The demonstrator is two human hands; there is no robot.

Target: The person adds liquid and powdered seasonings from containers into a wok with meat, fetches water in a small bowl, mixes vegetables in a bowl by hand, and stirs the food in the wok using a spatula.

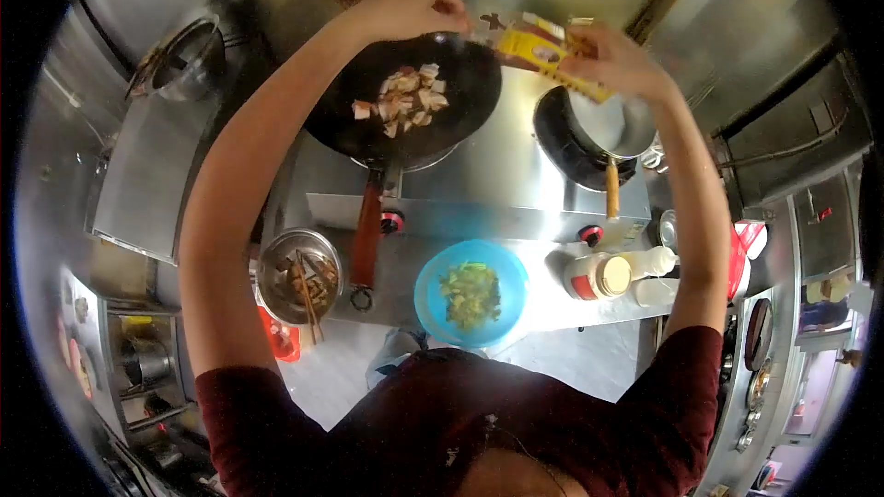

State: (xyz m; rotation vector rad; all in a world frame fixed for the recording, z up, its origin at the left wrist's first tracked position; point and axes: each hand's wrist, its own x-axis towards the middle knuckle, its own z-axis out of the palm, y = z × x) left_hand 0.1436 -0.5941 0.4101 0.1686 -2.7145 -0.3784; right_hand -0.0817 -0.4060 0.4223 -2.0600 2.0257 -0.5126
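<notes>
A yellow packet (pixel 545 48) is held in my right hand (pixel 610 57), its fingers wrapped round the packet's right end above the small pot. My left hand (pixel 425 7) is closed just beyond the far rim of the black wok (pixel 341 110), near the packet's left end; what its fingertips hold, if anything, is too small to make out. Chopped pieces of meat (pixel 405 97) lie inside the wok. The wok's brown handle (pixel 366 235) points toward my body.
A blue bowl (pixel 428 304) of chopped greens stands in front of me. Left of it is a metal bowl (pixel 267 299) with food and chopsticks. A pot (pixel 635 129) sits on the right burner. A lidded jar (pixel 589 278) and bottles (pixel 656 262) stand at the right.
</notes>
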